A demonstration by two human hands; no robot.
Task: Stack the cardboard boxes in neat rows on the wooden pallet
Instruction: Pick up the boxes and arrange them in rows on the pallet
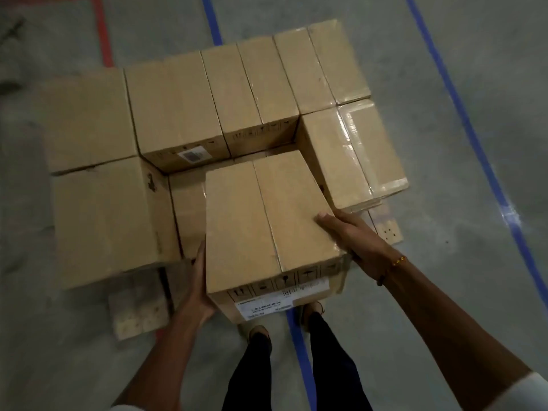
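Note:
I hold a brown cardboard box [267, 226] with a white label on its near face, at the front middle of the stack. My left hand [200, 280] presses flat against its left side. My right hand [353, 232] lies on its right top edge, thumb on top and fingers down the side. Several like boxes [178, 114] stand in rows on the wooden pallet [133, 312], whose pale blocks show at the front left and front right. The held box sits over a gap between a left box [100, 221] and a taped right box [353, 155].
The floor is grey concrete with blue tape lines [480, 149] to the right and under my feet, and a red line [102, 31] at the back left. My feet [261, 332] stand just in front of the pallet.

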